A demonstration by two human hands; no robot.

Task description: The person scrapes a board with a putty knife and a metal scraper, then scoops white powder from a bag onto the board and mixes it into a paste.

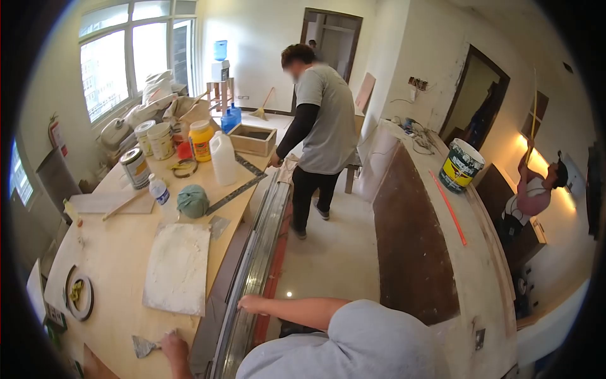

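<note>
My left hand (174, 347) is at the lower left over the wooden tabletop, closed round the handle end of a putty knife (144, 346); its blade points left. Above it lies a pale, plaster-smeared board (177, 268). My right hand (252, 304) is closed at the edge of long metal profiles (257, 265) beside the table; exactly what the fingers grip is too small to make out. A ball of green material (192, 201) and a small labelled bottle (158, 189) stand beyond the board.
Buckets, a yellow tub (200, 141), a white jug (222, 159) and a wooden box (252, 139) crowd the table's far end. A person (325, 120) stands by the profiles. A paint bucket (461, 165) sits on the right counter (470, 271); another person (530, 196) is beyond.
</note>
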